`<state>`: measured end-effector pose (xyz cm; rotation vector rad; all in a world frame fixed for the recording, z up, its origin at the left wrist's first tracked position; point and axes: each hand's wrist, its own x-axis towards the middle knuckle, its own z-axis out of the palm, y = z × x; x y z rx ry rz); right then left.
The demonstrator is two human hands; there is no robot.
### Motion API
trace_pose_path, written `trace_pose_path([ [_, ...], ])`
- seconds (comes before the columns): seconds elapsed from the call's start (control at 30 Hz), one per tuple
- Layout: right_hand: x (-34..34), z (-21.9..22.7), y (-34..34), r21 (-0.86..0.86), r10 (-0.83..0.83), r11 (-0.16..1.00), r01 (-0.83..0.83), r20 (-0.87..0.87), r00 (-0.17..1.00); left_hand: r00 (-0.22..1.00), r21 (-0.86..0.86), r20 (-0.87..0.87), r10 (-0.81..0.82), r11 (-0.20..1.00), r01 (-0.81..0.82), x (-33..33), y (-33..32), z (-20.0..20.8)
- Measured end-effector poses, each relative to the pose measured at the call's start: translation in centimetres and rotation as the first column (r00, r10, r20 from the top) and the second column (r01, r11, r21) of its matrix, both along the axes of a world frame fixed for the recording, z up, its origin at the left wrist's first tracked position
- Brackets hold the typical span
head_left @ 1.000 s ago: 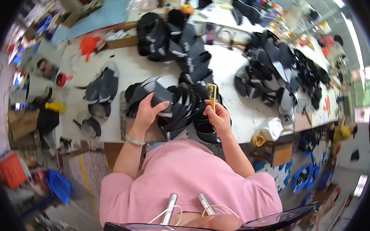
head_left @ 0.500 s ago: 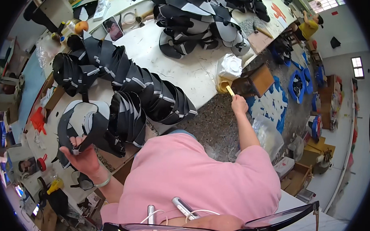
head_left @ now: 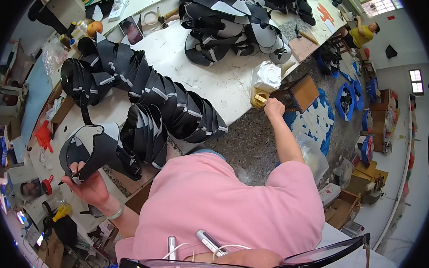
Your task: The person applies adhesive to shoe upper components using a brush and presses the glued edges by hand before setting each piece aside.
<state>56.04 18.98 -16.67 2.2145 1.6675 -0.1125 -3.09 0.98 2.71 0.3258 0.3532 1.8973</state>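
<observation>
1. The left hand (head_left: 91, 188), palm turned up, grips the lower rim of a black-and-grey shoe upper (head_left: 100, 150), with fingertips showing inside its opening.
2. That shoe upper is tilted, raised near the left part of the table (head_left: 216, 93), by the edge closest to the person.
3. The right hand (head_left: 274, 108) is closed around a yellow brush (head_left: 261, 98), arm stretched out to the person's right.
4. The brush's far end is at the mouth of a yellow-stained glue pot (head_left: 254, 102) on the table's near edge; whether it dips inside I cannot tell.
5. Crumpled white wrapping (head_left: 268, 76) sits just beside the pot.
6. A short stack of nested uppers (head_left: 145, 138) stands along the near edge, right of the held one; a longer nested row (head_left: 177, 103) runs behind it, slanting inward from that edge.
7. Farther right, a large pile of uppers (head_left: 224, 29) lies back from the near edge, and a phone (head_left: 131, 30) lies toward the far edge.
</observation>
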Motion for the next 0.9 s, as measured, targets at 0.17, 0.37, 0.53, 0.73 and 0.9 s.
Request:
trace_pose_path([
  [0.17,-1.6,2.3,0.7,-0.093,0.013,0.996,-0.013,0.004,1.000,0.997,-0.092,-0.012,0.073,0.993,-0.074,0.0,-0.1,-0.2],
  [0.37,-1.3,1.5,0.8,-0.079,0.159,0.985,-0.155,0.052,0.986,0.997,-0.097,-0.021,0.073,0.992,-0.075,0.3,0.7,-0.1],
  [0.53,-3.4,0.7,0.7,-0.133,0.155,0.979,-0.154,0.001,0.988,0.995,-0.133,0.007,0.096,0.987,-0.095,0.6,0.9,-0.3],
  [0.73,-6.8,-1.6,-1.2,-0.050,-0.133,0.991,0.124,-0.341,0.931,0.955,-0.210,-0.072,0.289,0.931,-0.298,0.3,0.8,-0.5],
  [0.9,-12.2,1.2,-2.0,-0.280,-0.327,0.934,0.221,-0.920,0.215,0.950,-0.270,-0.191,0.248,0.917,-0.293,0.7,0.1,-2.8],
])
